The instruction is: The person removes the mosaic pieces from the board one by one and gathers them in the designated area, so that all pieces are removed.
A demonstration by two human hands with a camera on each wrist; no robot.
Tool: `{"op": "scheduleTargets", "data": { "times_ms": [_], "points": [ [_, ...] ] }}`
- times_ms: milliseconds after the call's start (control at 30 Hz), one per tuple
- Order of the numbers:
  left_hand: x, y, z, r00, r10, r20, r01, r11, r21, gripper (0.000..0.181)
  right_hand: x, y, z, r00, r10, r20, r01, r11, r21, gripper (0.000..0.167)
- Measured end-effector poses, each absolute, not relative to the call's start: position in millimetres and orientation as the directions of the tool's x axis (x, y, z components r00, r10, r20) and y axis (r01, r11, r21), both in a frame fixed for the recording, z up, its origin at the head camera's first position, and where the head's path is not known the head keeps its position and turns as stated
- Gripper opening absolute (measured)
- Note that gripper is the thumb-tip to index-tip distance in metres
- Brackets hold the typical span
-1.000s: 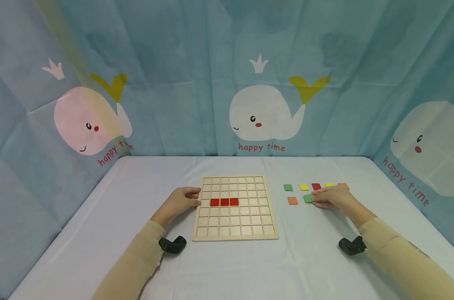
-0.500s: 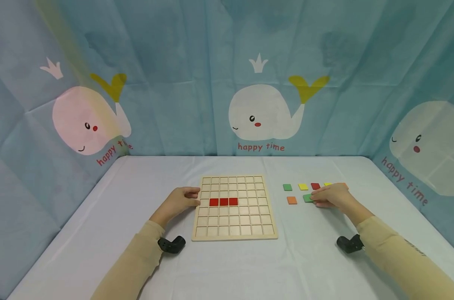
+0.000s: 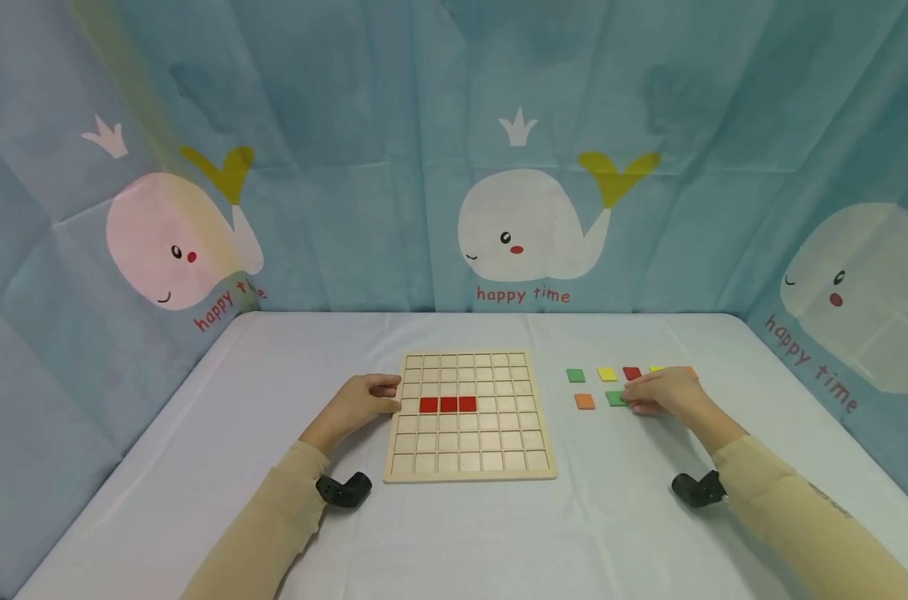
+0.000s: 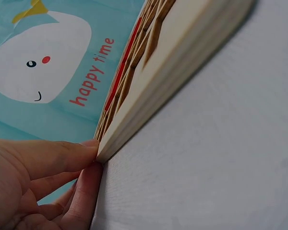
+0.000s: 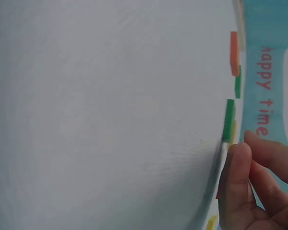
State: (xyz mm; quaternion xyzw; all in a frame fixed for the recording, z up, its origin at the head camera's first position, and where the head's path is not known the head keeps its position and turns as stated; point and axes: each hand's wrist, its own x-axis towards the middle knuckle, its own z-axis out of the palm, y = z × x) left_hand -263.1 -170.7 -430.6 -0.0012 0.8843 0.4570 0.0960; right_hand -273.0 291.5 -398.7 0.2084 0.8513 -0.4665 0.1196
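My left hand [image 3: 358, 407] has its fingertips against the left edge of the wooden grid board [image 3: 470, 477]; the left wrist view shows thumb and finger [image 4: 67, 155] at the board's side edge. Three red tiles [image 3: 448, 405] sit in one row of the board's cells. On the right, a green tile [image 3: 615, 398] lies on the table. My right hand [image 3: 667, 392] is at this tile's right edge. In the right wrist view, thumb and finger [image 5: 237, 165] are close to the green tile [image 5: 229, 120], which is not seen between them; whether they touch it is unclear.
Behind my right hand lies a row with a green tile [image 3: 576, 376], a yellow one [image 3: 607, 374], a red one [image 3: 631, 373], and partly hidden yellow and orange tiles [image 3: 691, 372]. An orange tile [image 3: 584, 402] lies nearer. Blue whale-print curtains [image 3: 348, 208] surround the white table [image 3: 469, 542].
My right hand has settled very slightly to the left, and the green tile beside it has barely shifted. The left hand, board and red tiles stay put.
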Motion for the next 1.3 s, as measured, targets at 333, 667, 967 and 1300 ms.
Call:
{"op": "scheduleTargets", "data": {
  "times_ms": [333, 667, 967, 1300],
  "points": [
    [-264.9, -170.2, -432.7, -0.981, 0.081, -0.176, -0.097, 0.582, 0.808, 0.052, -260.3, 258.3, -380.2, -0.935, 0.072, -0.348, 0.346, 0.414, -0.842, 0.049],
    [-265.3, -171.4, -433.4, -0.982, 0.074, -0.175, -0.101, 0.576, 0.811, 0.052, -264.0, 209.2, -384.9, -0.943, -0.011, -0.332, 0.301, 0.395, -0.868, 0.038],
    [-266.1, -171.4, -434.1, -0.982, 0.072, -0.172, -0.101, 0.569, 0.816, 0.051, -266.6, 177.8, -391.9, -0.948, -0.06, -0.312, 0.268, 0.375, -0.887, 0.033],
    [-265.7, -171.9, -434.7, -0.986, 0.072, -0.153, -0.085, 0.571, 0.817, 0.05, -267.6, 148.3, -394.5, -0.938, -0.089, -0.336, 0.288, 0.34, -0.895, 0.029]
  ]
}}
